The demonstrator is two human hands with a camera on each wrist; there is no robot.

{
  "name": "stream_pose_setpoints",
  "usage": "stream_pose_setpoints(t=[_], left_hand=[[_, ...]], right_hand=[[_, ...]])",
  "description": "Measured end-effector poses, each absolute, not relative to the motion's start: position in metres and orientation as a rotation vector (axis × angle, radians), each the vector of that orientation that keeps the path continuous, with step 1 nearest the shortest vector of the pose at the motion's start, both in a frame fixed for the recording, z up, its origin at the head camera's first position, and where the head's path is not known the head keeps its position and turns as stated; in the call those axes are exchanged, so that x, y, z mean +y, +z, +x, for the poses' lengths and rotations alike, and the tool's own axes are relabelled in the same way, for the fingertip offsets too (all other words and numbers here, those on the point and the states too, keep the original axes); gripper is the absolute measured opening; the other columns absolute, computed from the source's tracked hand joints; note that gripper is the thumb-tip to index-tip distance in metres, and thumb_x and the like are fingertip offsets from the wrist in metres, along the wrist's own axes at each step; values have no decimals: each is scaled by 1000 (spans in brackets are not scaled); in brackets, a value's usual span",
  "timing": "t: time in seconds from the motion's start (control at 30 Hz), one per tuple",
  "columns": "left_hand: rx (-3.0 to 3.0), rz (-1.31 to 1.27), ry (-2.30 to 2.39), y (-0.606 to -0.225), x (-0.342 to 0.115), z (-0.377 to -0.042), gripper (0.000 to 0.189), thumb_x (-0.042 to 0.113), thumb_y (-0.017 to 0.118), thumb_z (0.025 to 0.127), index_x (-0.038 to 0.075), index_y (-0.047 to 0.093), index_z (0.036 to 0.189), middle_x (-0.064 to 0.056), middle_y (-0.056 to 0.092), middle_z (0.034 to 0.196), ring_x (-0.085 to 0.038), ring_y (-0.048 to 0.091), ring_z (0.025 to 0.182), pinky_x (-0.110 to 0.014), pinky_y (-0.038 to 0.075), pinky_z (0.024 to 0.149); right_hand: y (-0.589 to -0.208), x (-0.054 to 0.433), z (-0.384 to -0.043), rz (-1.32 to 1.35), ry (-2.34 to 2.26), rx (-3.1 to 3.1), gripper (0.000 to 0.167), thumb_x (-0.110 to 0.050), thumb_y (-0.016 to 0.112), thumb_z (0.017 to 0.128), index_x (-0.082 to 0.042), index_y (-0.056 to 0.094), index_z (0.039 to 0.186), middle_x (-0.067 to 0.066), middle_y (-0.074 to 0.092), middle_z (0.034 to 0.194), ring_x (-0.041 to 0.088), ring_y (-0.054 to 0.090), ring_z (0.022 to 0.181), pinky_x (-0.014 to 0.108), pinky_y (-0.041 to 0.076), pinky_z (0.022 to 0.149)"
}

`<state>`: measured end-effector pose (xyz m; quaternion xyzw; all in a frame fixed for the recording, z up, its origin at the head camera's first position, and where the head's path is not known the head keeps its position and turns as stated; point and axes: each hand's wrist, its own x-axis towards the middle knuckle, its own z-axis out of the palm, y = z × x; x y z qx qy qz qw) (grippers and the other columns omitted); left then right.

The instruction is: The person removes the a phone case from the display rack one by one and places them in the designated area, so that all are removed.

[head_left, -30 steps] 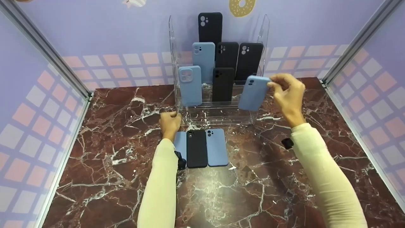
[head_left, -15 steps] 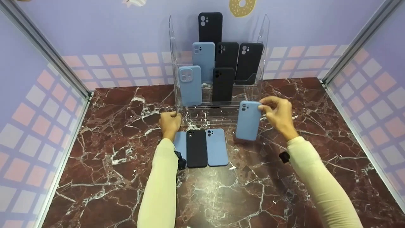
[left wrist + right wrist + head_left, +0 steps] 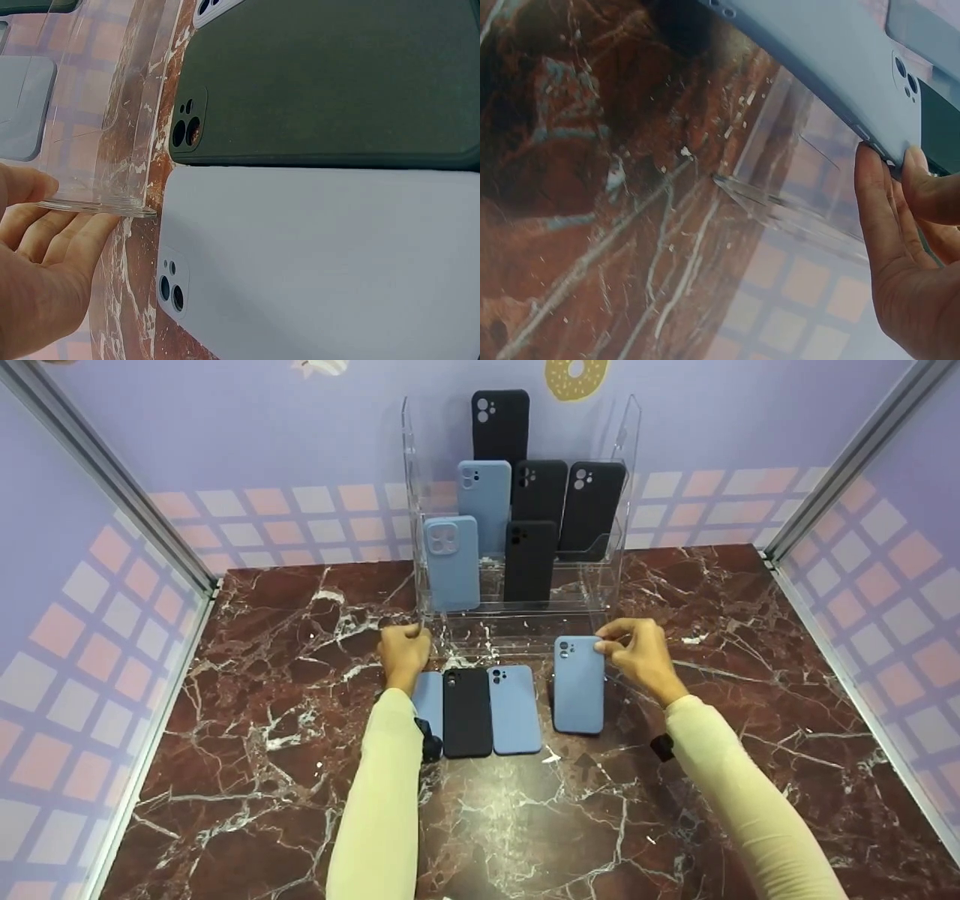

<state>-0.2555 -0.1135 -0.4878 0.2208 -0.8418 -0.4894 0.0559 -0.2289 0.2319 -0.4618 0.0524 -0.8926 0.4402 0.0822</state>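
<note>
My right hand (image 3: 643, 656) pinches a light blue phone case (image 3: 579, 686) by its upper right corner, thumb and fingers on either face in the right wrist view. The case is held over the tabletop, right of a row on the table; I cannot tell whether its lower end touches. That row has a blue phone case (image 3: 514, 709), a black phone case (image 3: 466, 712) and another blue case (image 3: 428, 694), partly hidden by my left arm. With the thumb on one side and fingers on the other, my left hand (image 3: 52, 262) grips the side panel of a clear acrylic display stand (image 3: 517, 626).
The tiered stand bears several upright cases, among them a blue case (image 3: 452, 566) and a black case (image 3: 529, 562) on the lowest tier and a black case (image 3: 500, 427) on top. Patterned walls (image 3: 877, 562) enclose the marbled table (image 3: 262, 810) on three sides.
The blue phone case in my right hand has come down and toward me, from in front of the stand's lowest tier to beside the row. My left hand stays at the stand.
</note>
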Motion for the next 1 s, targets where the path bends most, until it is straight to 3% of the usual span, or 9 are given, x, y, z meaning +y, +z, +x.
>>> stream_pose_setpoints(t=[1.0], left_hand=[[-2551, 656, -1460, -488, -113, -256, 21, 17, 67, 91, 13, 81, 105, -8, 75, 112, -33, 65, 113, -45, 45, 101]], right_hand=[[-503, 210, -240, 28, 1213, -2854, 11, -2, 76, 84, 3, 77, 93, 16, 76, 83, 10, 65, 54, 21, 50, 54]])
